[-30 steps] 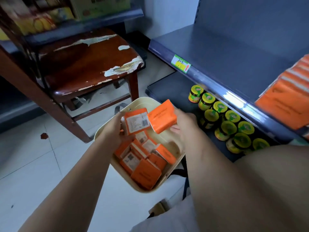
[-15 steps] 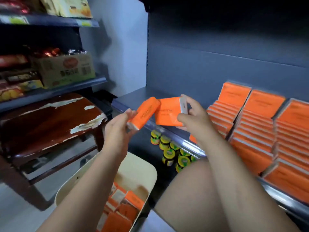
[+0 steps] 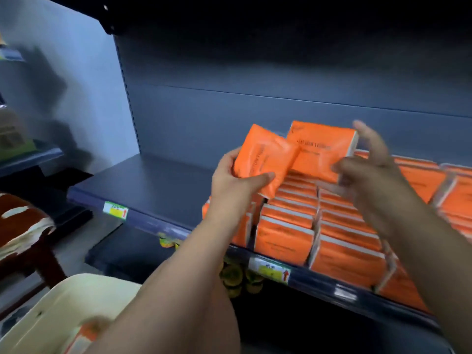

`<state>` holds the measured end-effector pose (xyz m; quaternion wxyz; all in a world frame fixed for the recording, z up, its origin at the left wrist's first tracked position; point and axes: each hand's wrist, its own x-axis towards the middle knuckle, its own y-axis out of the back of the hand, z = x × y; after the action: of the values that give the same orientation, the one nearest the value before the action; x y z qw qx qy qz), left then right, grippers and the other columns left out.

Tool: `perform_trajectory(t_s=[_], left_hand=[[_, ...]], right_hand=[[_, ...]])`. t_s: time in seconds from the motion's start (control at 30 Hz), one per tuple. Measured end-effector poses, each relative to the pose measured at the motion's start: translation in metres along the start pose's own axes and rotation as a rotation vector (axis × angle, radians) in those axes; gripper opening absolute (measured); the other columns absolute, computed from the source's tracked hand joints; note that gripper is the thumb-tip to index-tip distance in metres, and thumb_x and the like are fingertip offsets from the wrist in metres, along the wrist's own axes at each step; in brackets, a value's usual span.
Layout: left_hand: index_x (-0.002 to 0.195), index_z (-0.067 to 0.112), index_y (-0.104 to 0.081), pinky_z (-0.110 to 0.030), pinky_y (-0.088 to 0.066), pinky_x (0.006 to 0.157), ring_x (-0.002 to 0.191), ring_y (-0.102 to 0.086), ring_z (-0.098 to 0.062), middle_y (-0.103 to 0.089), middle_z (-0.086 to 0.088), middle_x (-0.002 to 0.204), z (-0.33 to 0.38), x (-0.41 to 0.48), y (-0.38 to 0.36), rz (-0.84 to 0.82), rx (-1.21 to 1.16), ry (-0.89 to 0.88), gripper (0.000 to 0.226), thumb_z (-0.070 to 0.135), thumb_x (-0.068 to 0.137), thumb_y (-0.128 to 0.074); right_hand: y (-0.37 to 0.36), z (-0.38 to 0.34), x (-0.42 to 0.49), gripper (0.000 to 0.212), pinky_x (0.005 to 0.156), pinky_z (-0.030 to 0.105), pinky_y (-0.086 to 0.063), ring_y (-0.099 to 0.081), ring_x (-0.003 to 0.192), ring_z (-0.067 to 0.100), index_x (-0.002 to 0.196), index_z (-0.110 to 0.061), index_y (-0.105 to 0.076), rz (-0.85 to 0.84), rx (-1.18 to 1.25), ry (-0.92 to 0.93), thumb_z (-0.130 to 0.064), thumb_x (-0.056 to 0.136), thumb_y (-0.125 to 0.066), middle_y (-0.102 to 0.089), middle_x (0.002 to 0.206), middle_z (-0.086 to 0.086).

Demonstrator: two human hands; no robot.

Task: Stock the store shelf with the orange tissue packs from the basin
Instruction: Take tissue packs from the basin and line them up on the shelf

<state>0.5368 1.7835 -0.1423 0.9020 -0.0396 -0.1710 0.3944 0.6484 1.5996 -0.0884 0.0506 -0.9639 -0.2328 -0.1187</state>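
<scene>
Orange pack point(image 3: 265, 160) in left hand point(image 3: 236, 181)

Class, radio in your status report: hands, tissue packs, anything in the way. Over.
Left hand grips one orange pack. Right hand holds second pack, above stocked rows. Nothing blocking the shelf.

Dim aisle, motion blur around my grip.

Light comes from my side of the shelf. The tissue pack point(image 3: 265, 162) in my left hand point(image 3: 235, 180) glows bright orange, and the back panel point(image 3: 255, 60) above it sinks to black. My right hand point(image 3: 367, 172), holding a second pack point(image 3: 321, 152), is smeared. Left of my grip, soft shadows lie on the wall point(image 3: 58, 98). Below it, the basin point(image 3: 76, 297) blurs and glare spots the bowed shelf edge point(image 3: 316, 278).
</scene>
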Motion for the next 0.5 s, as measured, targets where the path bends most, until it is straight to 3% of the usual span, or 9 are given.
perform_trajectory(t_s=[0.1, 0.2, 0.27, 0.4, 0.5], left_hand=[[0.125, 0.018, -0.061, -0.028, -0.057, 0.089, 0.091, -0.069, -0.005, -0.072, 0.003, 0.109, -0.002, 0.023, -0.046, -0.077, 0.102, -0.057, 0.062, 0.006, 0.072, -0.090], [0.122, 0.020, -0.062, -0.044, -0.058, 0.096, 0.103, -0.071, -0.019, -0.072, -0.002, 0.113, -0.012, 0.047, -0.079, -0.127, 0.107, -0.062, 0.060, 0.007, 0.071, -0.090], [0.119, 0.020, -0.063, -0.056, -0.058, 0.095, 0.107, -0.071, -0.029, -0.073, -0.004, 0.111, -0.022, 0.062, -0.091, -0.127, 0.016, -0.025, 0.055, 0.005, 0.072, -0.087], [0.123, 0.016, -0.065, -0.063, -0.057, 0.092, 0.108, -0.072, -0.036, -0.073, -0.012, 0.117, -0.042, 0.078, -0.102, -0.014, -0.138, 0.040, 0.054, 0.007, 0.073, -0.081], [0.122, 0.015, -0.065, -0.067, -0.057, 0.087, 0.105, -0.071, -0.041, -0.072, -0.010, 0.109, -0.056, 0.083, -0.101, 0.040, -0.177, 0.073, 0.047, -0.004, 0.080, -0.075]], right_hand=[[0.028, 0.008, 0.017, 0.068, 0.076, 0.044, -0.060, -0.066, 0.081, 0.014, 0.124, -0.048, -0.061, 0.082, -0.022, 0.034, 0.007, 0.084, -0.060, -0.065, 0.091, -0.004], [0.050, 0.017, 0.040, 0.059, 0.072, 0.043, -0.061, -0.071, 0.092, 0.023, 0.126, -0.032, -0.060, 0.132, -0.072, 0.041, 0.006, 0.080, -0.062, -0.068, 0.104, 0.004], [0.060, 0.021, 0.056, 0.055, 0.068, 0.038, -0.059, -0.073, 0.088, 0.021, 0.128, -0.024, -0.059, 0.158, -0.110, 0.049, 0.004, 0.080, -0.066, -0.071, 0.102, 0.002], [0.067, 0.023, 0.086, 0.050, 0.061, 0.019, -0.051, -0.072, 0.074, 0.007, 0.122, -0.025, -0.060, 0.176, -0.221, 0.110, 0.001, 0.081, -0.073, -0.071, 0.089, -0.007], [0.079, 0.028, 0.105, 0.049, 0.064, 0.027, -0.056, -0.071, 0.081, 0.013, 0.114, -0.033, -0.064, 0.158, -0.349, 0.140, -0.002, 0.079, -0.077, -0.071, 0.099, 0.003]])
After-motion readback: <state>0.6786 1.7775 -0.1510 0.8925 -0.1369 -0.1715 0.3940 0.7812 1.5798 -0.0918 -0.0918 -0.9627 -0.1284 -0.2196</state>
